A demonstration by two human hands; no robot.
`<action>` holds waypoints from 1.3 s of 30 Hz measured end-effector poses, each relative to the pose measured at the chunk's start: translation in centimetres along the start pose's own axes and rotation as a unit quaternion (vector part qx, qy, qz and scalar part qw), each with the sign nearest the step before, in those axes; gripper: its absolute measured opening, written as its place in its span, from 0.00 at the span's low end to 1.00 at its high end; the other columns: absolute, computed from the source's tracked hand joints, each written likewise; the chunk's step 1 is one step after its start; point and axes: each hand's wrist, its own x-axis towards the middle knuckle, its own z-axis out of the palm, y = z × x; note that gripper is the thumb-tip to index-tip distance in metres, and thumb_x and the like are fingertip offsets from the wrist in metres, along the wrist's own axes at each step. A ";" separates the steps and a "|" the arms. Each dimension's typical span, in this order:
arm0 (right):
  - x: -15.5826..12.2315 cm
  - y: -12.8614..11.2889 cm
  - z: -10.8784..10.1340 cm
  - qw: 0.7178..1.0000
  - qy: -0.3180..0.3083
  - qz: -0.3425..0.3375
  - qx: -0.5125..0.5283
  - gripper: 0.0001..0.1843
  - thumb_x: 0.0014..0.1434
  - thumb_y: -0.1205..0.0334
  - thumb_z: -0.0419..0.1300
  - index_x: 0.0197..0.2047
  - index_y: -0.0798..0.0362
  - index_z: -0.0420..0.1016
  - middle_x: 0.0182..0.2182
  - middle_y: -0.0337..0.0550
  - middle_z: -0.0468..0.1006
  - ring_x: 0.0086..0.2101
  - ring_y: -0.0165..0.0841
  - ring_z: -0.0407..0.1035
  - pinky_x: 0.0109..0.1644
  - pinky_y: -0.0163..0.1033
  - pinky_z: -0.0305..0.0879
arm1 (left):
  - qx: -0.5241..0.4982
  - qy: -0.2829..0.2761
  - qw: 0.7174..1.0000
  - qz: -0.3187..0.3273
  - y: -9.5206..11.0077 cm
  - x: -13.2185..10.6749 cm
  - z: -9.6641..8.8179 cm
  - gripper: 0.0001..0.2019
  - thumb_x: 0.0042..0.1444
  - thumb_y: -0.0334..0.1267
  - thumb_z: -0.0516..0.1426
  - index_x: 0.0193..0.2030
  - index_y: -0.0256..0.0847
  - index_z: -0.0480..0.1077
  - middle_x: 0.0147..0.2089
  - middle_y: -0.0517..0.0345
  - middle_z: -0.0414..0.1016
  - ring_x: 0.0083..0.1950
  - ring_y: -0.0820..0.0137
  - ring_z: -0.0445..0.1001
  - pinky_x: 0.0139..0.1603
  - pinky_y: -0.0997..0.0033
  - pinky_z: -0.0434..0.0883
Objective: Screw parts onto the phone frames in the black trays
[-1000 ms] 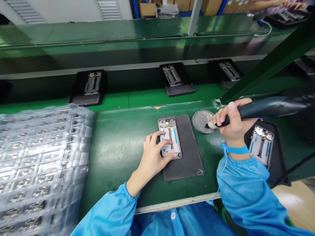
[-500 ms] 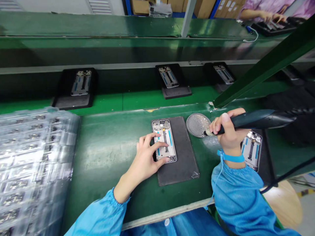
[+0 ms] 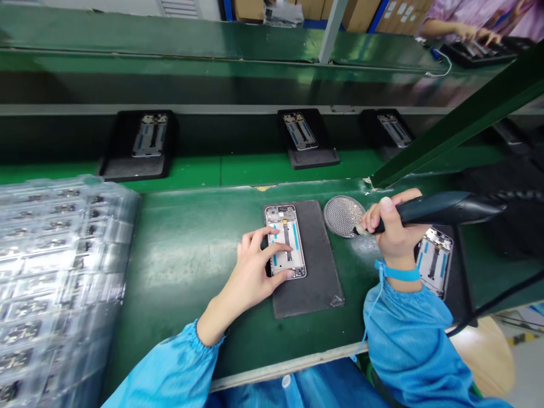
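A phone frame (image 3: 286, 241) with blue strips lies on a dark grey mat (image 3: 314, 266) on the green bench. My left hand (image 3: 250, 272) rests on its left side, thumb and fingers pinching the frame's edge. My right hand (image 3: 393, 229) is wrapped round a dark electric screwdriver (image 3: 442, 207) with a cable. The screwdriver's tip sits at the edge of a round metal mesh dish (image 3: 343, 216), to the right of the mat.
A stack of clear plastic trays (image 3: 55, 283) fills the left. Another phone frame (image 3: 434, 260) lies on a black pad at my right. Three more frames on black pads (image 3: 148, 139) sit on the belt behind. A slanted green beam (image 3: 459, 119) crosses right. Another person's hands (image 3: 463, 28) work far right.
The view shifted slightly. Both hands stay in place: left hand still on the frame, screwdriver tip still at the mesh dish.
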 end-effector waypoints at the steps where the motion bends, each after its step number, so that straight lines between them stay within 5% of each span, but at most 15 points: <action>1: 0.0 -0.2 0.0 1.000 -0.005 -0.002 -0.004 0.32 0.73 0.38 0.88 0.45 0.43 0.71 0.22 0.24 0.72 0.20 0.30 0.66 0.27 0.37 0.71 | -0.001 -0.003 1.000 0.003 0.0 0.0 0.0 0.22 0.72 0.44 0.79 0.71 0.58 0.91 0.86 0.44 0.72 0.85 0.33 0.67 0.84 0.22 0.77; 7: -0.9 -4.1 1.7 0.996 -0.031 -0.047 0.066 0.27 0.73 0.43 0.88 0.46 0.40 0.75 0.22 0.25 0.75 0.16 0.33 0.63 0.23 0.41 0.71 | -0.015 -0.009 1.000 0.001 0.8 0.3 0.1 0.24 0.70 0.38 0.79 0.71 0.58 0.91 0.87 0.46 0.72 0.85 0.35 0.67 0.86 0.24 0.75; 11: -4.0 -6.4 5.1 0.973 -0.150 0.010 0.172 0.18 0.80 0.47 0.83 0.47 0.41 0.79 0.22 0.28 0.79 0.15 0.33 0.63 0.23 0.41 0.72 | -0.021 -0.004 1.000 -0.004 1.4 0.5 0.4 0.23 0.70 0.39 0.79 0.69 0.57 0.90 0.87 0.46 0.73 0.86 0.37 0.68 0.86 0.22 0.75; 15: -6.9 -6.2 7.5 0.946 -0.232 0.065 0.216 0.14 0.83 0.50 0.80 0.51 0.41 0.81 0.24 0.29 0.80 0.18 0.34 0.69 0.25 0.40 0.74 | -0.021 -0.003 1.000 -0.003 1.6 0.6 0.5 0.23 0.70 0.40 0.80 0.69 0.57 0.90 0.87 0.46 0.73 0.86 0.35 0.68 0.84 0.21 0.76; 39: -7.0 -4.7 7.1 0.938 -0.297 0.073 0.164 0.13 0.82 0.54 0.80 0.49 0.42 0.80 0.25 0.30 0.82 0.19 0.35 0.71 0.27 0.42 0.77 | -0.031 -0.004 1.000 0.004 2.3 0.9 1.1 0.21 0.73 0.42 0.78 0.70 0.56 0.89 0.88 0.47 0.71 0.84 0.36 0.67 0.82 0.25 0.75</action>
